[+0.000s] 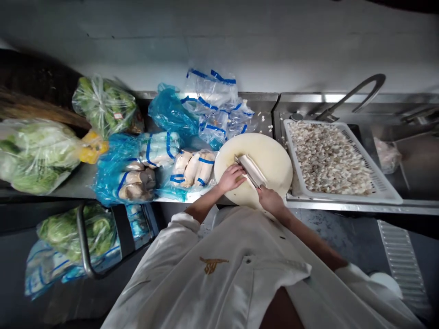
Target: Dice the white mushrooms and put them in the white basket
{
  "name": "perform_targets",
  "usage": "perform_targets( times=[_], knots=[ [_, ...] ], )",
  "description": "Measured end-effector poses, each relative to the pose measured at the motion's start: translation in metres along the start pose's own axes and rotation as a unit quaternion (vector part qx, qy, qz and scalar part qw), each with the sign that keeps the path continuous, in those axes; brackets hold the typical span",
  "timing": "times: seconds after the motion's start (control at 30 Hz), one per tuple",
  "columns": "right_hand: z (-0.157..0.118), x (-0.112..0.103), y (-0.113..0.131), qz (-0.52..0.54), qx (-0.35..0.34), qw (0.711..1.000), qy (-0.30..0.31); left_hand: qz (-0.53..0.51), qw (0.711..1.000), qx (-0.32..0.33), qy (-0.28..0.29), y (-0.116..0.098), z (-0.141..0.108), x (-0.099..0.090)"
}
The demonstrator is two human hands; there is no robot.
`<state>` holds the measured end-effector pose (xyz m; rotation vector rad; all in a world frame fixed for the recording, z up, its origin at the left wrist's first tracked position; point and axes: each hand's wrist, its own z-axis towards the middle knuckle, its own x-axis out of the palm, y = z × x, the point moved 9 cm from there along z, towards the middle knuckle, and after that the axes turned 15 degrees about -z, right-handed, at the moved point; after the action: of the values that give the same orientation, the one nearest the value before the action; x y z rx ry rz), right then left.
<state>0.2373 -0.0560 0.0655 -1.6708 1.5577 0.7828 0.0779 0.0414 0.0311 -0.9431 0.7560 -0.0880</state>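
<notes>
My right hand (270, 201) is closed round the handle of a kitchen knife (253, 176), whose blade lies slantwise over the round white cutting board (277, 155). Pale, long slices of king oyster mushroom (253, 165) lie along the far side of the blade. On the near side, my left hand (232, 178) has its fingers bent and pressed together on the mushroom, right against the blade. The fingers hide most of the piece under them. Just left of the board, whole king oyster mushrooms (194, 168) sit in an opened clear bag with blue tape.
A white plastic basket (384, 194) full of chopped mushroom stands over the sink at right, below a curved faucet (370, 84). Crumpled clear bags (214, 98) and blue bags (171, 109) lie behind the board. Bagged greens (41, 155) and more bagged mushrooms (137, 183) fill the left.
</notes>
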Motion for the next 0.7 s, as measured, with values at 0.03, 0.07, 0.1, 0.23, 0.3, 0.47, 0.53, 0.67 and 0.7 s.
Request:
perform_targets(
  times=[0.03, 0.07, 0.1, 0.23, 0.3, 0.47, 0.53, 0.67, 0.7],
  knots=[
    [-0.001, -0.001, -0.002, 0.003, 0.004, 1.000, 0.002, 0.006, 1.000, -0.003, 0.001, 0.000, 0.000, 0.000],
    [-0.002, -0.002, -0.002, 0.008, 0.003, 1.000, 0.002, 0.011, 1.000, -0.003, 0.002, -0.001, 0.000, 0.001],
    [-0.003, -0.004, -0.002, 0.014, -0.004, 1.000, -0.002, 0.015, 1.000, -0.002, 0.007, -0.002, 0.001, 0.002],
    [-0.003, -0.006, -0.002, 0.041, -0.018, 0.999, -0.004, 0.039, 0.999, 0.004, 0.001, -0.005, 0.001, 0.002],
    [-0.002, -0.007, -0.005, 0.062, -0.022, 0.998, 0.001, 0.054, 0.998, 0.006, -0.003, -0.006, 0.001, 0.000],
    [-0.013, -0.025, -0.026, 0.135, -0.055, 0.988, -0.052, 0.103, 0.994, -0.006, 0.045, -0.010, 0.007, 0.002],
    [-0.018, -0.030, -0.047, 0.152, -0.025, 0.984, -0.087, 0.138, 0.987, -0.030, 0.072, -0.011, 0.017, 0.003],
    [-0.011, -0.015, -0.094, 0.145, 0.069, 0.983, -0.089, 0.186, 0.967, -0.027, 0.171, -0.021, 0.049, 0.018],
    [-0.006, -0.006, -0.102, 0.142, 0.074, 0.985, -0.070, 0.189, 0.961, -0.018, 0.201, -0.024, 0.056, 0.024]
  ],
)
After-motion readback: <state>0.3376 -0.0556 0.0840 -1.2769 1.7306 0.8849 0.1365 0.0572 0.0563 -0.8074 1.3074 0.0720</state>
